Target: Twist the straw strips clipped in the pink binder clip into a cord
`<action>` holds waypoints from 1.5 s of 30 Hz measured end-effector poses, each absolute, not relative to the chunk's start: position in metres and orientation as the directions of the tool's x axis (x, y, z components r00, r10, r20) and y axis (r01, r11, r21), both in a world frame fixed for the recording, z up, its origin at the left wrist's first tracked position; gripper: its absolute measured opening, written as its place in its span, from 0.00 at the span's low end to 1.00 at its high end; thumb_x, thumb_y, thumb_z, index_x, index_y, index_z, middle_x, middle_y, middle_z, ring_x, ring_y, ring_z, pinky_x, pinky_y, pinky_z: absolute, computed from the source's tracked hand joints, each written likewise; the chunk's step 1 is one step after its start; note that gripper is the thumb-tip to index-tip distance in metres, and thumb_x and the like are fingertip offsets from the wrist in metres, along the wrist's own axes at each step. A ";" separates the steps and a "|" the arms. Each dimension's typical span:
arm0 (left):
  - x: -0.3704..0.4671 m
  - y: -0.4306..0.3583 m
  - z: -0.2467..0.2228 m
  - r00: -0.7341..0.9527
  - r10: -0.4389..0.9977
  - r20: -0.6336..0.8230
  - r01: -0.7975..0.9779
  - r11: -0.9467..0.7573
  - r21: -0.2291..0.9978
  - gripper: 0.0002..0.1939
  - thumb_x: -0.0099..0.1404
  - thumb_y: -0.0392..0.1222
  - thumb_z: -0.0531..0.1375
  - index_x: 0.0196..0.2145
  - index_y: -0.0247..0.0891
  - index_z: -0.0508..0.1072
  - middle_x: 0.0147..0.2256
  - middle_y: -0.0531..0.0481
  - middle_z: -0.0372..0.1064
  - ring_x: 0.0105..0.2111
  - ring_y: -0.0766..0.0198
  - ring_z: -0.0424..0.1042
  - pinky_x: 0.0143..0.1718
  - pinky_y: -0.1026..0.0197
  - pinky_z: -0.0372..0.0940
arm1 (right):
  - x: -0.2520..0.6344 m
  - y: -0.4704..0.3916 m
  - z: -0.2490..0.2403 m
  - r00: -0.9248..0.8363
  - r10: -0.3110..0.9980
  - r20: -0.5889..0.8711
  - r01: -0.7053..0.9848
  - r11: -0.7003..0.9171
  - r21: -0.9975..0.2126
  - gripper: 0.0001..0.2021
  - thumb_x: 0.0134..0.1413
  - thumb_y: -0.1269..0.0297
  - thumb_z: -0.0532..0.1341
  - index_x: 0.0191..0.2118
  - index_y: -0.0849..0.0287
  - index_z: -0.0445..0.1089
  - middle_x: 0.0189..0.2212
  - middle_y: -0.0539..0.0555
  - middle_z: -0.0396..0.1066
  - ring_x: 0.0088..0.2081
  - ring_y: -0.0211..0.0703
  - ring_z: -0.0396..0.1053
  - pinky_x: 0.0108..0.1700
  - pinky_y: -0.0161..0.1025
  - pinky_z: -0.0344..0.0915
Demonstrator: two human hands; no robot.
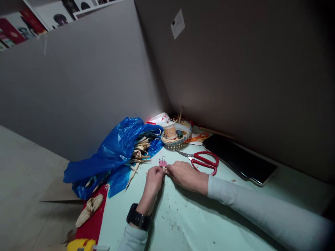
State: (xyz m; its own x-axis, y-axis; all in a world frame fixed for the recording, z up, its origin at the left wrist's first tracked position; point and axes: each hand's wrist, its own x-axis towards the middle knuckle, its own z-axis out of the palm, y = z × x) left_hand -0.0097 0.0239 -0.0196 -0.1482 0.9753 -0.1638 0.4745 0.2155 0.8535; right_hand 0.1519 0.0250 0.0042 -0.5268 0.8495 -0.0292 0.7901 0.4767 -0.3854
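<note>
Two bare hands meeting on pale green table (199, 223), left hand (155, 176) and right hand (184, 174) both pinching small pink binder clip (162, 162) between fingertips, red-handled metal scissors (204, 161) just beside right hand, crumpled blue plastic bag (112, 153) near left hand, round woven basket (176, 137) behind.

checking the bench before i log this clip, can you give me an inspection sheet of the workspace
surface: pale green table, scattered with small scraps
job's things: pink binder clip on a small piece at the fingertips of both hands
clutter: red scissors, woven basket with a paper cup, blue plastic bag with straw strips, dark tablet, woven disc on red mat
hands: left hand and right hand meet at the clip; watch on left wrist
cables: nothing seen
surroundings: grey partition walls, shelf above
</note>
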 end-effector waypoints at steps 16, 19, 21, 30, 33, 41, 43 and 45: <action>0.002 0.007 -0.008 -0.091 0.969 -0.229 0.176 0.242 0.954 0.17 0.52 0.48 0.59 0.15 0.40 0.58 0.11 0.62 0.46 0.14 0.74 0.45 0.17 0.66 0.39 | 0.132 -0.021 -0.008 -0.666 0.721 0.193 0.712 0.691 -0.126 0.11 0.58 0.77 0.54 0.45 0.67 0.68 0.36 0.62 0.70 0.36 0.49 0.68 0.32 0.42 0.57; 0.001 0.005 -0.005 -0.056 0.964 -0.261 0.111 0.266 0.958 0.16 0.48 0.51 0.61 0.16 0.39 0.61 0.12 0.61 0.51 0.14 0.74 0.48 0.17 0.66 0.41 | 0.130 -0.025 -0.003 -0.731 0.651 0.207 0.660 0.750 -0.027 0.12 0.58 0.78 0.53 0.45 0.70 0.69 0.39 0.64 0.71 0.40 0.53 0.68 0.31 0.43 0.57; -0.001 0.006 -0.004 -0.050 0.961 -0.274 0.082 0.277 0.957 0.15 0.44 0.49 0.63 0.17 0.38 0.63 0.13 0.60 0.53 0.14 0.75 0.49 0.17 0.68 0.43 | 0.133 -0.021 0.008 -0.722 0.665 0.192 0.656 0.746 -0.115 0.11 0.62 0.70 0.53 0.45 0.67 0.70 0.39 0.64 0.73 0.42 0.54 0.69 0.33 0.43 0.57; -0.007 0.010 -0.004 0.067 0.928 -0.365 0.062 0.361 0.930 0.12 0.43 0.47 0.63 0.18 0.40 0.63 0.11 0.66 0.44 0.12 0.77 0.39 0.15 0.68 0.34 | 0.151 0.016 0.030 -0.498 0.867 0.033 0.695 0.422 -0.582 0.09 0.62 0.65 0.54 0.37 0.63 0.69 0.37 0.60 0.71 0.39 0.45 0.68 0.36 0.36 0.55; -0.006 0.009 -0.003 0.066 0.941 -0.333 0.123 0.324 0.938 0.10 0.46 0.47 0.61 0.19 0.39 0.65 0.11 0.65 0.44 0.13 0.75 0.40 0.15 0.67 0.37 | 0.148 0.020 0.016 -0.546 0.837 0.028 0.621 0.428 -0.656 0.05 0.58 0.70 0.55 0.35 0.63 0.68 0.36 0.59 0.70 0.39 0.43 0.66 0.36 0.34 0.55; -0.006 0.006 -0.003 0.032 0.995 -0.093 0.442 0.069 0.894 0.10 0.55 0.40 0.57 0.18 0.38 0.69 0.19 0.53 0.66 0.22 0.64 0.63 0.27 0.64 0.55 | 0.146 0.032 0.007 -0.503 0.863 0.057 0.572 0.381 -0.726 0.16 0.60 0.68 0.51 0.24 0.60 0.69 0.24 0.51 0.72 0.26 0.36 0.64 0.32 0.34 0.52; -0.003 0.005 0.001 0.030 0.999 -0.044 0.530 0.021 0.848 0.11 0.56 0.38 0.56 0.18 0.38 0.69 0.21 0.50 0.70 0.25 0.61 0.66 0.31 0.62 0.56 | 0.145 0.031 0.006 -0.473 0.879 0.061 0.581 0.364 -0.728 0.15 0.59 0.68 0.52 0.23 0.61 0.69 0.23 0.51 0.72 0.25 0.36 0.63 0.31 0.34 0.52; 0.000 0.003 0.006 0.012 1.000 -0.008 0.613 -0.001 0.790 0.13 0.57 0.36 0.55 0.17 0.39 0.68 0.21 0.49 0.71 0.25 0.59 0.66 0.31 0.61 0.54 | 0.144 0.030 0.005 -0.451 0.890 0.063 0.593 0.352 -0.724 0.13 0.57 0.69 0.52 0.25 0.61 0.70 0.23 0.52 0.73 0.26 0.37 0.63 0.30 0.34 0.51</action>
State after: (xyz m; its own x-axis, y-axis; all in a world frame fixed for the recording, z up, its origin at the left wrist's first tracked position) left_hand -0.0003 0.0035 0.0056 0.0117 0.9999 -0.0080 0.6126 -0.0009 0.7904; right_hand 0.1440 0.0305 0.0047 -0.4507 0.8904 0.0635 0.5933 0.3520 -0.7240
